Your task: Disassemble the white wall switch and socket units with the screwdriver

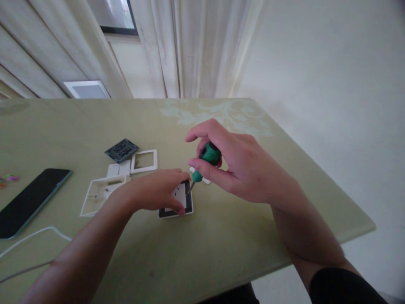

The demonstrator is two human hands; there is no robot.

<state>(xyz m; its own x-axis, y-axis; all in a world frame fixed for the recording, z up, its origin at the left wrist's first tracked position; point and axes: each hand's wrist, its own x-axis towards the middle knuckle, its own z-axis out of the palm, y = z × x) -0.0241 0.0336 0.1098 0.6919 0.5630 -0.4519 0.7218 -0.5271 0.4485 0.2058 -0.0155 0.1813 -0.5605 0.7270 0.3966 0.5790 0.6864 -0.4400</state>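
My right hand (232,162) grips a screwdriver (209,154) by its green and black handle, the index finger arched above it. The shaft slants down to the left, its tip at the right side of a wall socket (180,195) with a white face and dark surround. My left hand (161,190) is closed on that socket, thumb across its front edge and fingers along the far side, pressing it on the table. A small white piece (206,181) lies partly hidden behind the screwdriver.
Left of the socket are a white frame (155,160), a dark grey plate (122,150) and an open white box (87,202). Farther left lie a black phone (31,202), a white cable (41,230) and small colourful bits (12,178). The table's right edge (316,164) runs beside a wall.
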